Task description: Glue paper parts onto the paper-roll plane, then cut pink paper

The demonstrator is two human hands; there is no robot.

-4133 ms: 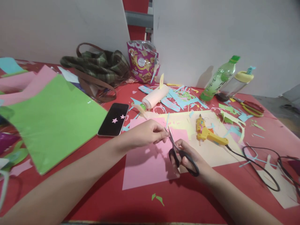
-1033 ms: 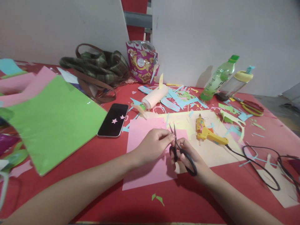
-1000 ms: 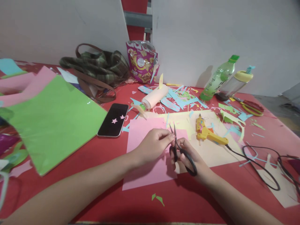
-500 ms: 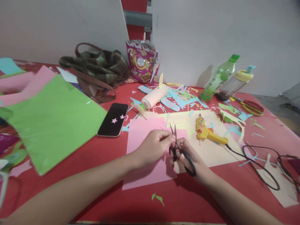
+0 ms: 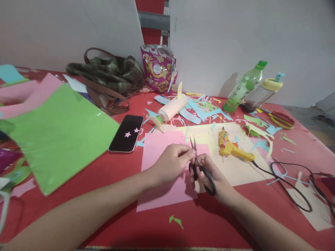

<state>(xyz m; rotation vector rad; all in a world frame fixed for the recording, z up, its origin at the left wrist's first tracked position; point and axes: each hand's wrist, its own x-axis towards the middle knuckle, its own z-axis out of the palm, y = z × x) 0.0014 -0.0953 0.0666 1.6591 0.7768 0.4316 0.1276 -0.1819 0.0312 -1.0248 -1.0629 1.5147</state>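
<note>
My right hand (image 5: 209, 174) grips black-handled scissors (image 5: 209, 182), their blades pointing away from me and slightly apart. Thumb and fingers of my left hand (image 5: 175, 161) are pinched together right beside the blades; whatever is between the fingertips is too small to make out, perhaps a scrap of pink paper. Both hands are above a pink sheet (image 5: 159, 200), which lies partly over a cream sheet (image 5: 240, 174). Two small pink paper stars (image 5: 127, 134) rest on a black phone (image 5: 123, 144) to the left.
A yellow glue gun (image 5: 237, 151) with a black cord lies right. Behind are a paper-wrapped bottle (image 5: 174, 107), blue scraps (image 5: 205, 113), a snack bag (image 5: 158, 69), a green bottle (image 5: 243, 89) and red-yellow scissors (image 5: 281, 120). A green sheet pack (image 5: 65, 139) and plaid bag (image 5: 112, 75) are left.
The scissors' handle loop has shifted slightly left and the blades have opened or closed only a little. My left hand has barely moved.
</note>
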